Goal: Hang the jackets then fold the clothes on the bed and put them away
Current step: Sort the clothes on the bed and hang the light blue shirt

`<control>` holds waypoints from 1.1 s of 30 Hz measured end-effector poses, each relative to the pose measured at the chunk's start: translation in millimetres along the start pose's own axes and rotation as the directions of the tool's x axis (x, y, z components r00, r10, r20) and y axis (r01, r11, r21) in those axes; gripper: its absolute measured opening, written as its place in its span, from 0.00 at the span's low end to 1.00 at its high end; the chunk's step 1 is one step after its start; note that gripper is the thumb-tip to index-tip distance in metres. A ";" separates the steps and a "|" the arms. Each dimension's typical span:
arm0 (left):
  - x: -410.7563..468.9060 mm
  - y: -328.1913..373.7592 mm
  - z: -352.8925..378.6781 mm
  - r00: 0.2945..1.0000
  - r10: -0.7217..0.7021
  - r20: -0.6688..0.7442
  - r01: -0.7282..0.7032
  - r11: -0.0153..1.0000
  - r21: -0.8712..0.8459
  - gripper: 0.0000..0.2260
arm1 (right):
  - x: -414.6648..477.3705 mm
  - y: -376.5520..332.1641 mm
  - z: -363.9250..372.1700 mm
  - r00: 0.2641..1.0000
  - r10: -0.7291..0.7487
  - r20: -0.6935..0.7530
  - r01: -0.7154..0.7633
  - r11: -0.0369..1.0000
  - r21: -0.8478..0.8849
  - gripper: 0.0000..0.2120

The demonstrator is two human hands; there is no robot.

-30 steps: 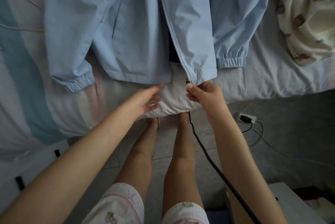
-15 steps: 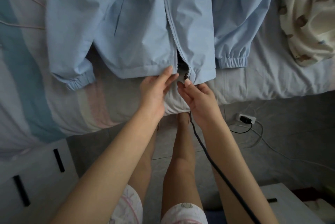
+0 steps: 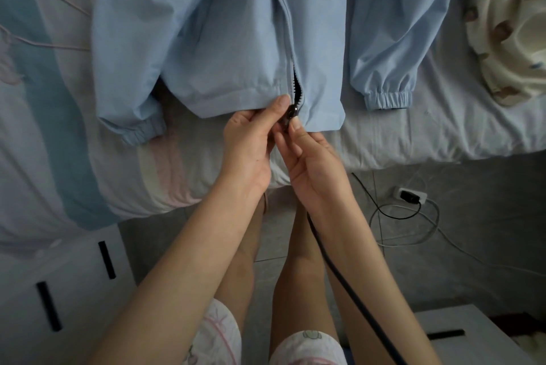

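Where the striped sheet of the bed spreads off to the left of both grips, a white drawer unit stands on the floor below it. The elastic left cuff rests up and to the left of the left grip.

A pale blue jacket lies flat on the bed, front up, with its hem toward the person. The left grip pinches the hem at the left edge of the front opening, thumb on top and fingers curled under the cloth. Touching it on its right, the right grip closes thumb and fingers on the dark slider at the foot of the zipper.

The zipper's long axis runs straight ahead of both grips, away from the person, up the middle of the jacket. Just beyond the slider the teeth gape apart. Farther on the edges lie together, but whether they mesh cannot be told. The step in hand seems to be seating the zipper's foot. The pull would then follow that line, with the right grip leading and the left steadying the hem.

Up and to the right of the right grip lies the right cuff. Well beyond it is a bunched cream garment. A power strip sits on the floor to the right, and a black cable passes the right forearm.
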State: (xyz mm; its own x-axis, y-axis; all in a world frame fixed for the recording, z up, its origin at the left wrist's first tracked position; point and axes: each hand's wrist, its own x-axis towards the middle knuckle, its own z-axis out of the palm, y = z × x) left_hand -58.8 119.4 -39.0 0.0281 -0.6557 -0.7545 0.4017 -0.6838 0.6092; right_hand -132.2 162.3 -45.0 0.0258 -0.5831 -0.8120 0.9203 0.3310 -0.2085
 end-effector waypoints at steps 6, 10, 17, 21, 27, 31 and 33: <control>-2.7 -1.6 5.2 1.000 0.000 0.009 0.001 1.000 -0.031 0.04 | -3.4 -2.1 3.6 0.999 -0.029 -0.036 0.030 0.999 0.029 0.07; -2.0 -3.8 5.4 1.000 0.010 -0.007 -0.010 1.000 -0.023 0.03 | -5.3 -2.3 7.3 0.997 -0.035 -0.063 0.038 0.998 0.043 0.06; -2.7 -4.5 4.3 0.996 0.086 -0.013 -0.084 0.993 0.078 0.02 | -7.3 -7.5 14.0 0.989 -0.103 -0.109 0.103 0.995 0.001 0.05; -3.0 -6.0 1.3 0.988 0.148 -0.041 -0.136 0.967 0.214 0.03 | -4.0 -4.9 16.4 0.966 -0.172 -0.194 0.155 0.983 -0.095 0.03; -1.0 -9.4 -6.5 0.974 0.220 -0.049 -0.184 0.902 0.391 0.08 | 3.7 0.8 21.0 0.938 -0.210 -0.274 0.177 0.974 -0.140 0.06; 1.3 -1.3 -11.3 0.968 0.247 -0.038 -0.205 0.872 0.445 0.10 | 8.3 -1.2 19.1 0.942 -0.246 -0.228 0.162 0.929 -0.334 0.12; 2.1 4.1 -17.1 0.963 0.266 -0.051 -0.216 0.867 0.450 0.09 | 7.9 -9.2 18.0 0.963 -0.232 -0.140 0.121 0.829 -0.546 0.12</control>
State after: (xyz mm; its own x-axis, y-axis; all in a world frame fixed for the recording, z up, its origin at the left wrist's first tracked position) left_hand -41.4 120.7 -42.3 0.1805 -0.7970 -0.5764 -0.0697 -0.5949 0.8008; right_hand -133.4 141.3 -39.7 -0.2436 -0.5342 -0.8095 0.5533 0.6089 -0.5684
